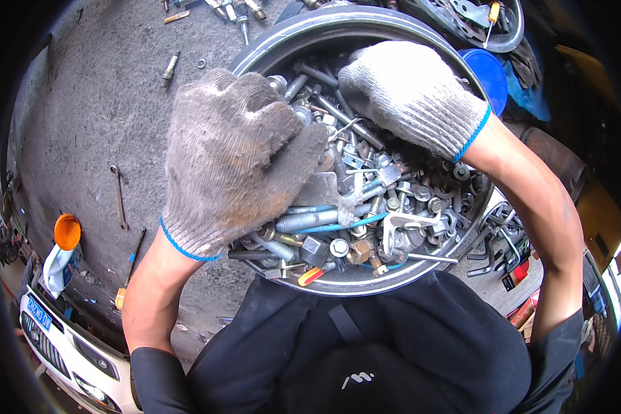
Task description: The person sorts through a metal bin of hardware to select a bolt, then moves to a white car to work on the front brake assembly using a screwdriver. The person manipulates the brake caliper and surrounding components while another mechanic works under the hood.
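Note:
A round dark tub [355, 284] with a broad grey rim holds a heap of loose bolts, nuts and washers [407, 200]. Over its left side lies my left hand [228, 159], in a dirty grey knit glove, fingers curled and thumb near the fingertips; what they hold is hidden. My right hand [414, 93], in a paler glove, is closed against the bolts at the far right, its fingertips out of sight. Between and below the hands are a thick threaded bolt [307, 221], a flat metal plate [319, 188] and a pale angled bracket [395, 231].
Another tub [504, 43] of metal parts stands at the far right, near a blue lid [486, 79]. A wrench [119, 196] and a loose bolt [170, 69] lie on the concrete floor. At the lower left are an orange-topped container [67, 232] and a white car [69, 352].

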### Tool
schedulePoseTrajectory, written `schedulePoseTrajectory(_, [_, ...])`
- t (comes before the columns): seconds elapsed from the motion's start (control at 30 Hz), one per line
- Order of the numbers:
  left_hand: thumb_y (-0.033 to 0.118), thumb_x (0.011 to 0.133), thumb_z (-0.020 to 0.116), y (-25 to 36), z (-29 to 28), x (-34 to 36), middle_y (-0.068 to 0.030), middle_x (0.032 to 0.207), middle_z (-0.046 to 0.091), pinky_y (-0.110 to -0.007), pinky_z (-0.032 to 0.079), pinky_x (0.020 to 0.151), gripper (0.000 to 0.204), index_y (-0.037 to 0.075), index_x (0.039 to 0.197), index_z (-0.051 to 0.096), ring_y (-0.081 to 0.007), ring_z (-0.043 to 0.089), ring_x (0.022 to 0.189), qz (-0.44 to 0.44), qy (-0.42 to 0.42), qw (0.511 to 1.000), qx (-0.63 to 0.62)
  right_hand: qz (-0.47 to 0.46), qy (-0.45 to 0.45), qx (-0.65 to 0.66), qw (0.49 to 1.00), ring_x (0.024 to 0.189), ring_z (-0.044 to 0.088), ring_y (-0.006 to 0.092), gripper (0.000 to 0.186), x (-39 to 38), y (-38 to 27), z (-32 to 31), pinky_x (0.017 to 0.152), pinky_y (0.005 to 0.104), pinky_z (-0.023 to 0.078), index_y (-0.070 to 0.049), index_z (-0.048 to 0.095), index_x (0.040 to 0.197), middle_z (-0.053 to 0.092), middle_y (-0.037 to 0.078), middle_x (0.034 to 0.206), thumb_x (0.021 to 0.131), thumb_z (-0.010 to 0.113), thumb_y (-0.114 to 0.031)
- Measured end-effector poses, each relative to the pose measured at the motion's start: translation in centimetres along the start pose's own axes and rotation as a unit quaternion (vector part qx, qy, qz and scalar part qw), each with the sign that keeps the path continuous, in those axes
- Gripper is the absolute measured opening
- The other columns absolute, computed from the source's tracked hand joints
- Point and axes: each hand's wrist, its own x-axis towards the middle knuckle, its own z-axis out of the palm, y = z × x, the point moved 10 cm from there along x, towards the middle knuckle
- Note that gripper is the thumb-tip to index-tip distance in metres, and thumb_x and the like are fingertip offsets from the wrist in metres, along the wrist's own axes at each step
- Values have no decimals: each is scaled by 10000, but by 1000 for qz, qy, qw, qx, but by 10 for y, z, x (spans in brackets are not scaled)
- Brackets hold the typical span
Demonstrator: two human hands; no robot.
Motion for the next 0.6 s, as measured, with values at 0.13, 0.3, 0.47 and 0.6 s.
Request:
schedulePoseTrajectory(0.13, [180,813,849,2,-3,-1,-113,917,702,-429,479,833,137,79,857,767,-302,648,903,14,23,1000,-6,47,-53,67,995,906,731,331,209,3,2,10,803,420,591,-55,771,1047,723,157,952,850,736,-117])
schedulePoseTrajectory(0.3, [178,813,851,5,-3,-3,-112,911,704,-429,480,828,140,76,871,774,-298,652,906,29,22,999,-7,-1,-8,-61,998,845,724,306,144,1,-17,-3,733,416,582,-83,732,997,686,147,897,887,661,-141])
schedulePoseTrajectory(0.47, [180,803,853,1,-5,-4,-110,893,707,-434,485,806,143,72,862,779,-303,658,875,20,36,999,-9,35,-73,-108,991,882,736,309,166,3,-15,16,739,409,596,-65,729,1020,702,160,979,905,667,-168])
schedulePoseTrajectory(0.6, [178,805,851,-1,-4,-4,-110,894,708,-433,488,813,137,72,857,782,-306,654,887,13,29,999,-22,30,-10,-87,996,932,730,313,171,3,-15,-4,797,425,591,-62,711,1070,705,160,1014,912,672,-118])
